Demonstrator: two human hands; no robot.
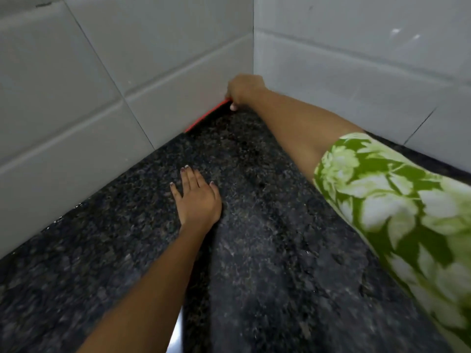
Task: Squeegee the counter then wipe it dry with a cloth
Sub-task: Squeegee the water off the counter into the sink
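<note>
The tiled wall (127, 72) forms an inside corner; all positions below refer to that corner. The dark granite counter (254, 250) runs out from the corner toward the camera. A green floral sleeve (395, 212) covers the right upper arm, well out from the corner. The left hand (197, 197) lies flat on the counter between the corner and the camera, fingers straight and holding nothing. The right hand (244, 90) sits in the corner itself, fingers curled on the red squeegee (206, 115); the grip is partly hidden, so its exact form is uncertain. The blade lies along the wall base, leading left from the corner. No cloth is in view.

Risks: the blade edge may ride up the wall joint and leave a wet strip; uneven pressure at full reach may cause streaks; the bracing left hand may slip on wet stone.
</note>
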